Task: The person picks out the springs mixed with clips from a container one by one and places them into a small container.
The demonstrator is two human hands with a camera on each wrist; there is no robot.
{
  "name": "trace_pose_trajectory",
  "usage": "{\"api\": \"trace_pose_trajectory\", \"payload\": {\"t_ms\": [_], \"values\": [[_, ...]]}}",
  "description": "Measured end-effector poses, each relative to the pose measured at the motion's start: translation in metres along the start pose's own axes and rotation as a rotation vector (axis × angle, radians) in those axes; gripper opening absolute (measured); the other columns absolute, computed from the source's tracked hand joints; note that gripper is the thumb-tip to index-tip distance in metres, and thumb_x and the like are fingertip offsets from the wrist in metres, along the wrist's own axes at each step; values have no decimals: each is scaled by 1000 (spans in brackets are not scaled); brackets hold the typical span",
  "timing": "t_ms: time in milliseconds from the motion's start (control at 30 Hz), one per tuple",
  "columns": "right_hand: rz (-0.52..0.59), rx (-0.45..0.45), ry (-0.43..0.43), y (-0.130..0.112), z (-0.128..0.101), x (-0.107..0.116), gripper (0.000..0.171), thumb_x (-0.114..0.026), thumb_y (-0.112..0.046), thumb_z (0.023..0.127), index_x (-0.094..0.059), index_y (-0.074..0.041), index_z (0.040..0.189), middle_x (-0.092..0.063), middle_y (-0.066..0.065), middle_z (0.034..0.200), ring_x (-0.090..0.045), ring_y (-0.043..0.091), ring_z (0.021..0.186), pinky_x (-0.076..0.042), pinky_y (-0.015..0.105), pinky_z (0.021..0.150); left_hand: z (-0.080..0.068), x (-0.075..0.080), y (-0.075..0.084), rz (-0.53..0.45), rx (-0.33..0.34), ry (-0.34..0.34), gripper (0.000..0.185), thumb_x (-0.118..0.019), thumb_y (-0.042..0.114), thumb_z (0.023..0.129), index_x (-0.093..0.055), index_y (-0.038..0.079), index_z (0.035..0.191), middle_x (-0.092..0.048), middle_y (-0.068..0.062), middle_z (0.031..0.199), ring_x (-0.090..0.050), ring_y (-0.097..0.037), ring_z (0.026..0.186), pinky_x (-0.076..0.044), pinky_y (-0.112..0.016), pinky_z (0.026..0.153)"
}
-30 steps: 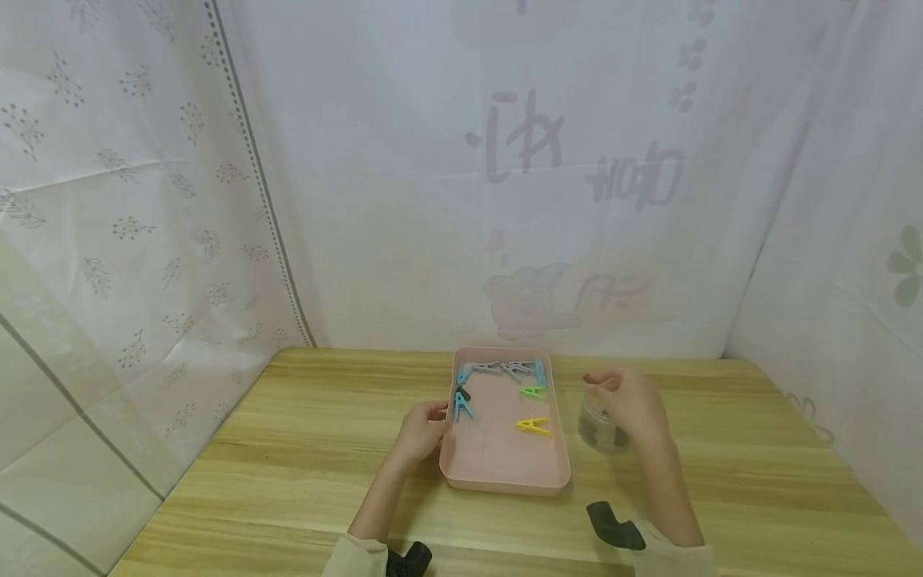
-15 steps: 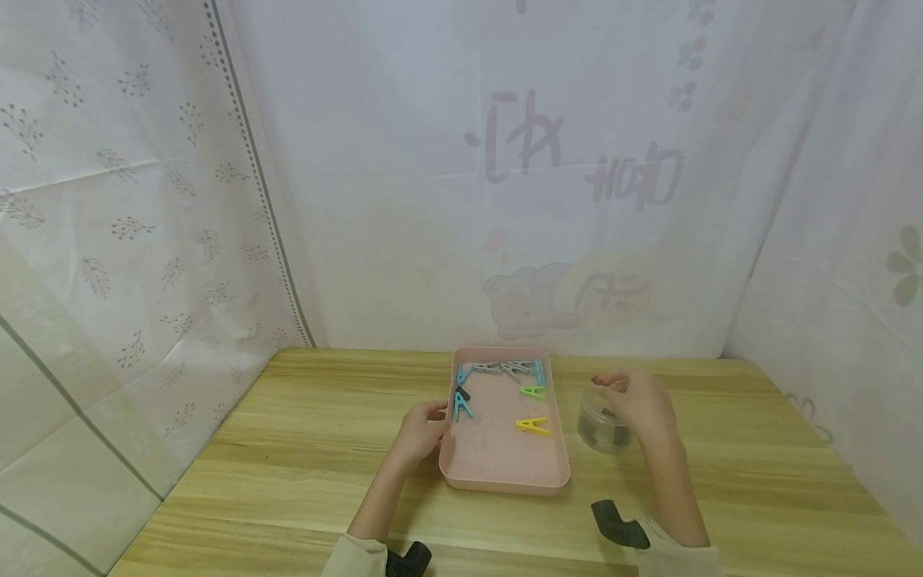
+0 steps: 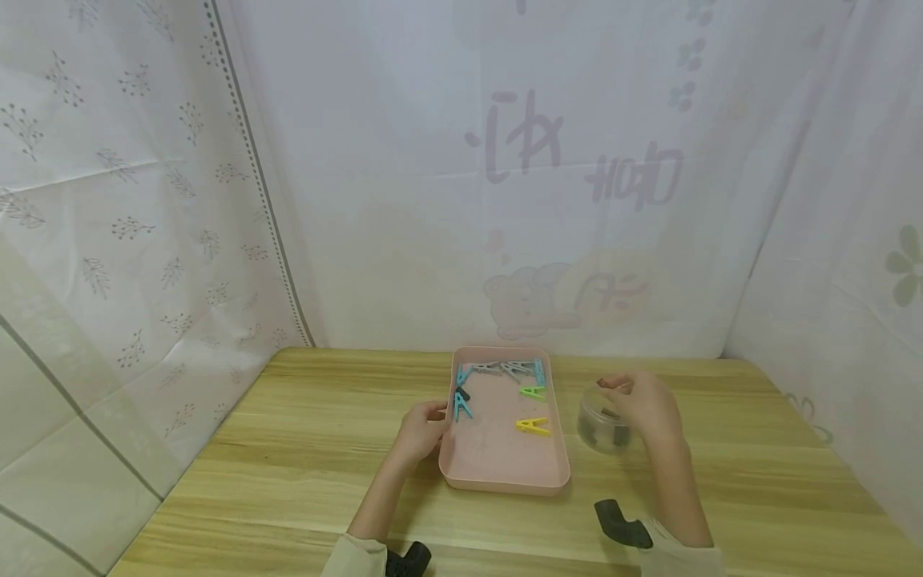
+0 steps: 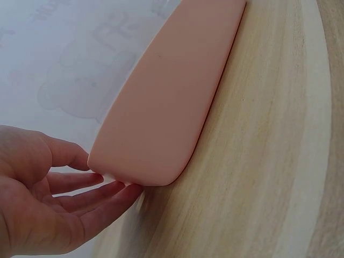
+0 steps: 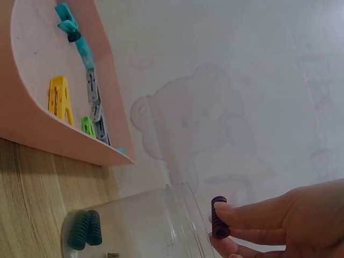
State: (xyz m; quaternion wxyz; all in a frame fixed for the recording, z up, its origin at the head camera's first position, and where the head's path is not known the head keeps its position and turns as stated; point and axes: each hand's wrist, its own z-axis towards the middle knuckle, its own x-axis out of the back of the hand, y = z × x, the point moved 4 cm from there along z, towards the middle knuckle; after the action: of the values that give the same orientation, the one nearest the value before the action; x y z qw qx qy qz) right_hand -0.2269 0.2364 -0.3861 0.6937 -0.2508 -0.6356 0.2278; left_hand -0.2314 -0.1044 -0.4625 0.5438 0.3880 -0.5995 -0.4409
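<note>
As the right hand [image 5: 279,226] edges rightward, pinching a dark ridged clip [image 5: 219,217] over the clear jar [image 5: 145,226] at lower frame, the open left hand [image 4: 37,199] still steadies the pink tray [image 4: 166,102].

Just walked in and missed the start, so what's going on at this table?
A person sits at a wooden table. Their left hand touches the side of a pink tray with coloured clothes pegs in it. Their right hand pinches a small dark ridged roller just at the mouth of a clear jar that holds a couple of similar ones.
</note>
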Motion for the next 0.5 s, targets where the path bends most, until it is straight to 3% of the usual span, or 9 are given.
{"api": "trace_pose_trajectory", "payload": {"t_ms": [500], "values": [[-7, -49, -8, 7, 0, 1, 38, -65, -20, 103, -68, 12, 122, -69, 35, 119, -66, 53, 106, -58, 52, 75, -1, 0, 1, -11, 8, 3, 45, -59, 5, 101, -56, -15, 142, -63, -35, 130, -72, -38, 105, -64, -43, 84]]}}
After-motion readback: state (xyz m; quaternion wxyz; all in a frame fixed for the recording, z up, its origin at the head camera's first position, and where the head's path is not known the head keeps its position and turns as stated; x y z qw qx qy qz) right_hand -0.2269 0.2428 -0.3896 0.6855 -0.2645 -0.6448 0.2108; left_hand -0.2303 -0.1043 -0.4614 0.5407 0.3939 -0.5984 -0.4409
